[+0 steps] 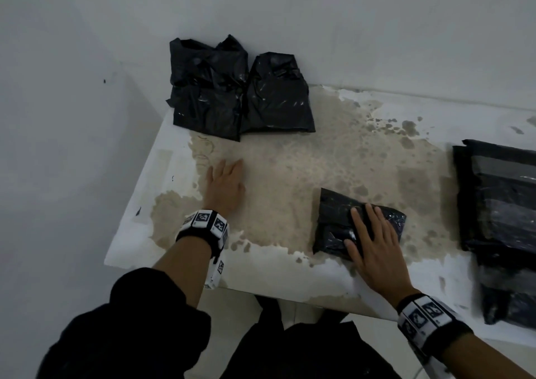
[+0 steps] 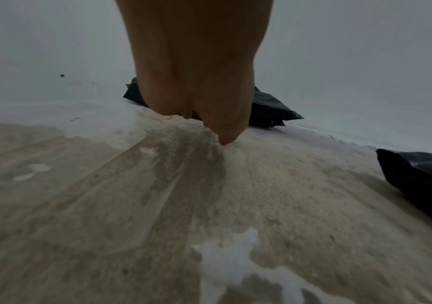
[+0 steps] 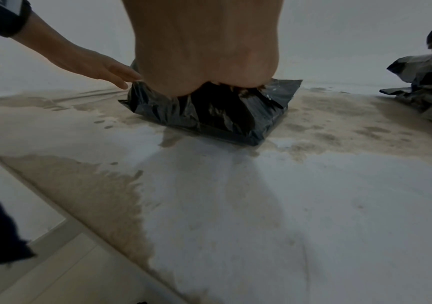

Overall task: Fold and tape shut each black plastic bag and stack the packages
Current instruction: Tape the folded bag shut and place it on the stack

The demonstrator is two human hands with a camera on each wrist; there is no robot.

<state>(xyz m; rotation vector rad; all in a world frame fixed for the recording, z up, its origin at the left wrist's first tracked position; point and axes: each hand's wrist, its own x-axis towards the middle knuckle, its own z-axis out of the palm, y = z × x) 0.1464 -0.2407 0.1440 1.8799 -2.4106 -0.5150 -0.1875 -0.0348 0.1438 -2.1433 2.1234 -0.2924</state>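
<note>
Right hand (image 1: 374, 245) flat on small folded black package (image 1: 336, 219) at table (image 1: 179, 251) front, fingers (image 3: 248, 67) straight, pressing down, gripping nothing. Left hand (image 1: 226, 187) open, palm down on bare worn tabletop, fingers spread, well apart from package. Two crumpled black bags (image 1: 240, 91) at back against wall. Flat taped packages (image 1: 504, 210) at right edge.

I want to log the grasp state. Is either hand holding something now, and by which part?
Nothing is gripped. The right hand presses flat on top of the small folded package; the left hand lies open on the table.
</note>
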